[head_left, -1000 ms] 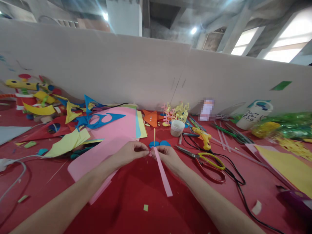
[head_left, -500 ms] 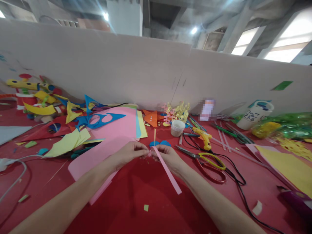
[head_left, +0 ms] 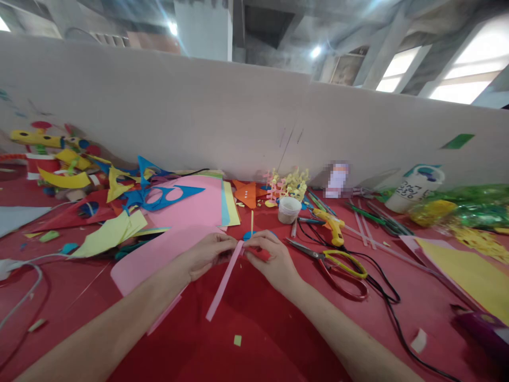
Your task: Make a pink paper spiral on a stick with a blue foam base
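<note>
A narrow pink paper strip (head_left: 222,286) slants down to the lower left from between my hands. My left hand (head_left: 210,253) pinches it near its upper end, fingertips together. My right hand (head_left: 272,260) has its thumb and fingertips closed round the same upper end, which is small and partly covered by the fingers. Just behind the fingertips a thin yellow stick (head_left: 252,223) stands upright by blue round pieces (head_left: 248,235), partly hidden by my right hand. A large pink sheet (head_left: 139,260) lies under and beside my left forearm.
To the right are scissors (head_left: 342,265), a yellow glue gun (head_left: 334,225) with a black cord, and a white cup (head_left: 289,209). Coloured scraps (head_left: 170,196) pile up at left. Yellow sheets (head_left: 469,270) lie far right. A white partition (head_left: 199,116) closes the back.
The loose end of the pink strip has swung from the lower right to the lower left. My right hand has shifted its fingers at the upper end; my left hand stays nearly in place.
</note>
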Action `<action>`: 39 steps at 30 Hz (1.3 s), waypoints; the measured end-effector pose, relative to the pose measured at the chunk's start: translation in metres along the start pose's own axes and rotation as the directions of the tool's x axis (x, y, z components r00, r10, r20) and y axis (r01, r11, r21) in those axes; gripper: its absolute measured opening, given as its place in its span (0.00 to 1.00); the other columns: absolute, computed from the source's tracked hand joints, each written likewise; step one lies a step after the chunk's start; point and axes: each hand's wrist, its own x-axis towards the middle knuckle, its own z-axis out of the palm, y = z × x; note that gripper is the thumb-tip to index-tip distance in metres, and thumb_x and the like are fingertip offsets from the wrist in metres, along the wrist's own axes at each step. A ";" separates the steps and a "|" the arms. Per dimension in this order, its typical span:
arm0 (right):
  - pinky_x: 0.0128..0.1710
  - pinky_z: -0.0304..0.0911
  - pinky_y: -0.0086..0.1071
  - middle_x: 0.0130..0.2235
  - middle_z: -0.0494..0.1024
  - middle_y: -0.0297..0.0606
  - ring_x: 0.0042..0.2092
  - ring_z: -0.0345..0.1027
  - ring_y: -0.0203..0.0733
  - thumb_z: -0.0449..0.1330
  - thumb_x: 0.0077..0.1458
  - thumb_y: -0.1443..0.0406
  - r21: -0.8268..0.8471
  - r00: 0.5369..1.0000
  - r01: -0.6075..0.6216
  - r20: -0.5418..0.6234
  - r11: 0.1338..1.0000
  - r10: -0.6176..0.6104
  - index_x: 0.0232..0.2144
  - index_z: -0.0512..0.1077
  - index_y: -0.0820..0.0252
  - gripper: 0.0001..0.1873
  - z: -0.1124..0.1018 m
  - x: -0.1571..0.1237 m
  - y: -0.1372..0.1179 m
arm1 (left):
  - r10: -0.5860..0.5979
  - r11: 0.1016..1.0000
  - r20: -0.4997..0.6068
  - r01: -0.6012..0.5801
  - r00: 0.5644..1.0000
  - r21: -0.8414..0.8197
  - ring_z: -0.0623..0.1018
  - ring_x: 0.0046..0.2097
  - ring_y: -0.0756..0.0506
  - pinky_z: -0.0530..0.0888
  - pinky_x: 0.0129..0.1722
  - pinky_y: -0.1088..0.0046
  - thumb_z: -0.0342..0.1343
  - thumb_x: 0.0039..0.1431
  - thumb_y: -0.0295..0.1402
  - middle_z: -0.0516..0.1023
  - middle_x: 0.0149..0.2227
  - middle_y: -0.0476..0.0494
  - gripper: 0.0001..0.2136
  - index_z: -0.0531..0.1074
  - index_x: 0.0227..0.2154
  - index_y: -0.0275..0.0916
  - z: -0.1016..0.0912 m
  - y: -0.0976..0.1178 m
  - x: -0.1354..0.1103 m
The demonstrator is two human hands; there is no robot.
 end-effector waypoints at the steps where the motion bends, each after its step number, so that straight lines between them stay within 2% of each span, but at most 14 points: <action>1: 0.35 0.64 0.32 0.32 0.71 0.36 0.34 0.65 0.37 0.57 0.48 0.73 -0.013 1.000 0.018 0.002 1.000 -0.018 0.31 0.73 0.56 0.09 0.000 0.000 -0.001 | -0.001 1.000 0.012 0.001 1.000 0.000 0.64 0.24 0.54 0.62 0.27 0.77 0.61 0.43 0.35 0.70 0.19 0.51 0.08 0.74 0.18 0.34 0.000 0.000 0.000; 6: 0.31 0.63 0.30 0.29 0.70 0.35 0.31 0.63 0.36 0.59 0.48 0.72 -0.003 0.999 0.037 0.000 0.999 -0.037 0.30 0.71 0.57 0.07 0.000 -0.001 -0.002 | 0.016 1.000 0.037 -0.017 0.999 0.003 0.62 0.23 0.54 0.61 0.25 0.78 0.61 0.44 0.34 0.67 0.17 0.53 0.09 0.73 0.17 0.34 -0.001 -0.003 0.000; 10: 0.31 0.63 0.30 0.29 0.70 0.35 0.31 0.63 0.36 0.57 0.51 0.69 0.004 1.000 0.021 0.003 1.000 -0.021 0.31 0.71 0.58 0.04 -0.001 -0.001 -0.003 | 0.021 1.000 0.027 -0.021 0.999 0.007 0.65 0.25 0.54 0.64 0.30 0.77 0.62 0.43 0.35 0.70 0.20 0.52 0.08 0.75 0.19 0.35 -0.002 -0.004 0.001; 13: 0.33 0.62 0.31 0.30 0.72 0.37 0.31 0.64 0.36 0.54 0.54 0.67 -0.024 1.000 -0.002 0.003 1.000 0.002 0.37 0.72 0.59 0.09 -0.002 -0.001 -0.004 | 0.035 0.998 0.012 -0.036 0.999 0.047 0.69 0.28 0.52 0.66 0.33 0.75 0.62 0.43 0.37 0.74 0.23 0.49 0.09 0.77 0.23 0.35 -0.002 -0.002 0.001; 16: 0.32 0.61 0.30 0.30 0.73 0.38 0.29 0.63 0.36 0.53 0.54 0.66 -0.088 0.999 -0.042 -0.019 0.995 0.041 0.41 0.72 0.61 0.14 -0.003 -0.002 -0.002 | 0.050 0.993 0.028 -0.053 0.998 0.108 0.69 0.28 0.52 0.66 0.33 0.75 0.62 0.42 0.37 0.74 0.23 0.49 0.09 0.77 0.22 0.35 0.000 0.002 -0.001; 19: 0.24 0.55 0.27 0.21 0.70 0.34 0.23 0.59 0.34 0.51 0.54 0.65 -0.154 0.990 -0.140 -0.002 0.978 0.141 0.31 0.76 0.63 0.13 -0.003 -0.003 0.002 | 0.047 0.993 0.045 -0.051 0.998 0.109 0.67 0.25 0.54 0.65 0.30 0.77 0.62 0.42 0.36 0.71 0.21 0.51 0.08 0.75 0.19 0.35 0.002 0.008 -0.004; 22: 0.17 0.43 0.27 0.11 0.58 0.29 0.16 0.49 0.30 0.49 0.55 0.61 -0.198 0.959 -0.250 0.088 0.948 0.271 0.14 0.72 0.62 0.23 -0.003 -0.003 0.004 | 0.062 0.998 0.001 -0.062 0.998 0.010 0.66 0.25 0.54 0.65 0.29 0.78 0.63 0.40 0.34 0.70 0.20 0.52 0.07 0.75 0.18 0.35 0.003 0.012 -0.007; 25: 0.16 0.41 0.27 0.11 0.54 0.28 0.15 0.46 0.29 0.49 0.55 0.61 -0.183 0.951 -0.277 0.086 0.943 0.296 0.10 0.67 0.62 0.24 -0.004 -0.002 0.002 | 0.090 0.993 -0.055 -0.094 0.994 -0.068 0.65 0.24 0.54 0.64 0.27 0.79 0.64 0.38 0.34 0.69 0.19 0.52 0.07 0.73 0.17 0.35 0.002 0.012 -0.006; 28: 0.19 0.50 0.25 0.18 0.63 0.29 0.20 0.54 0.31 0.53 0.53 0.63 -0.127 0.979 -0.202 -0.024 0.971 0.201 0.19 0.68 0.61 0.14 -0.005 0.000 -0.002 | 0.089 0.991 -0.078 -0.096 0.993 -0.094 0.64 0.23 0.55 0.63 0.26 0.80 0.64 0.38 0.34 0.69 0.19 0.52 0.08 0.73 0.17 0.35 0.002 0.011 -0.005; 31: 0.29 0.61 0.27 0.29 0.71 0.34 0.28 0.63 0.34 0.56 0.51 0.67 -0.082 0.996 -0.051 -0.075 0.995 0.045 0.29 0.67 0.59 0.01 -0.005 0.000 -0.004 | 0.076 0.992 -0.090 -0.085 0.993 -0.097 0.64 0.23 0.55 0.62 0.25 0.80 0.65 0.38 0.35 0.68 0.19 0.52 0.09 0.73 0.17 0.35 0.003 0.010 -0.004; 36: 0.38 0.63 0.33 0.35 0.73 0.37 0.36 0.65 0.38 0.56 0.53 0.70 -0.238 0.970 0.232 -0.017 0.943 -0.243 0.35 0.67 0.56 0.06 -0.005 0.000 -0.006 | 0.112 0.993 -0.060 -0.113 0.992 -0.024 0.63 0.23 0.55 0.60 0.24 0.79 0.63 0.41 0.35 0.69 0.19 0.52 0.08 0.75 0.19 0.35 0.002 0.006 -0.003; 39: 0.39 0.63 0.34 0.35 0.73 0.37 0.39 0.65 0.38 0.55 0.55 0.70 -0.305 0.950 0.300 0.007 0.904 -0.313 0.36 0.69 0.55 0.07 -0.006 -0.001 -0.007 | 0.149 0.989 -0.034 -0.148 0.988 0.024 0.65 0.25 0.54 0.61 0.26 0.79 0.62 0.44 0.35 0.71 0.21 0.50 0.08 0.76 0.21 0.35 0.001 0.002 -0.001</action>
